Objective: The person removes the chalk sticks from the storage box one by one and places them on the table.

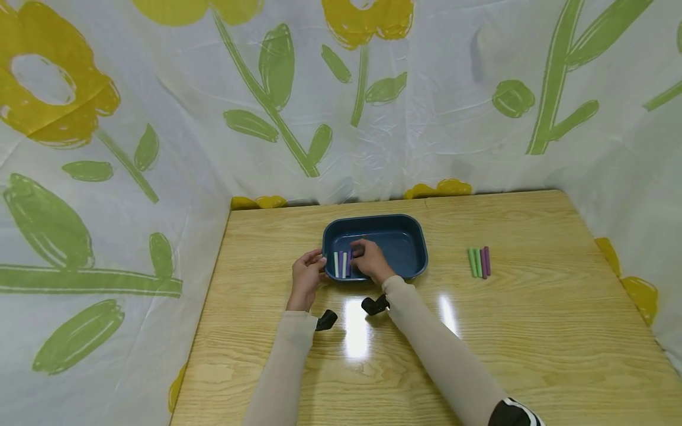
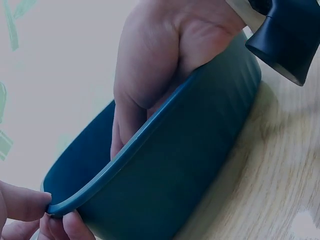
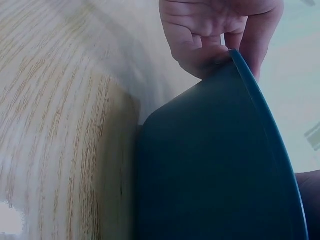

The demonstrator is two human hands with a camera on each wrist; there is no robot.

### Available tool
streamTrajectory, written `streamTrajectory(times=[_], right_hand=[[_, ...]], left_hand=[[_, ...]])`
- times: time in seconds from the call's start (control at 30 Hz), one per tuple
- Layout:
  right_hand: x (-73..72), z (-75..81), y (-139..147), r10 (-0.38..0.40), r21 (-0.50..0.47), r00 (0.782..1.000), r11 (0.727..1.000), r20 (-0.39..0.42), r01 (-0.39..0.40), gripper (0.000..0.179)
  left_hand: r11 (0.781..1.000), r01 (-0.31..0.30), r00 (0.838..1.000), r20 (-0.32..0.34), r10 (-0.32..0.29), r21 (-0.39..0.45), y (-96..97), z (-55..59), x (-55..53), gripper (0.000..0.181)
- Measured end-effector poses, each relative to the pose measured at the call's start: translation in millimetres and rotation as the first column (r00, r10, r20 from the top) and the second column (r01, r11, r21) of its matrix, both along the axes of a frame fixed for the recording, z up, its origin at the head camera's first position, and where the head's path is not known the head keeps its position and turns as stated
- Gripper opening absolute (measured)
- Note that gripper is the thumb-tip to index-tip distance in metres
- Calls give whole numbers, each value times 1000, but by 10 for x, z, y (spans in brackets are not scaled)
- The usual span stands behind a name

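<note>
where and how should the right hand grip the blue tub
Probably by the rim at the right end of the tub, coming from the right: it stands raised there, with a gap before the four sticks, and the left hand pinches the left end.

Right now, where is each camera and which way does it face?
Head: head-worn, facing forward and down at the tray; left hand, right hand and sleeves show.
Left wrist: on that wrist, facing the tray's side; both hands show.
Right wrist: on that wrist, facing the tray's side; both hands show, the right barely.
Wrist views share the pinched rim.
</note>
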State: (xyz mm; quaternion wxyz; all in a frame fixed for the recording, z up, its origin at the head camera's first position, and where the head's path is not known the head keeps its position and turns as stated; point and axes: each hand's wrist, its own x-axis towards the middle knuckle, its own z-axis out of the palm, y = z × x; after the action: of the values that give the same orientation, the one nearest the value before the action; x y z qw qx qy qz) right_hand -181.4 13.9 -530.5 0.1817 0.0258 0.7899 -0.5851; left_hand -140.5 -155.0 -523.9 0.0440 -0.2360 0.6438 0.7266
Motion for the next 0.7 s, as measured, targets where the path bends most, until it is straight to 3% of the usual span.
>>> streamTrajectory(times=[0.23,0.7], right_hand=[[-13,-6,-27,57,72,998,996,-6,-56,52],[-30,-14,-59,149,300,986,947,-76,-119,32]], left_hand=[[1000,-4,1000,0,4,2,3,2,4,35],[1000,-2,1000,3,2,3,7,3,7,35]])
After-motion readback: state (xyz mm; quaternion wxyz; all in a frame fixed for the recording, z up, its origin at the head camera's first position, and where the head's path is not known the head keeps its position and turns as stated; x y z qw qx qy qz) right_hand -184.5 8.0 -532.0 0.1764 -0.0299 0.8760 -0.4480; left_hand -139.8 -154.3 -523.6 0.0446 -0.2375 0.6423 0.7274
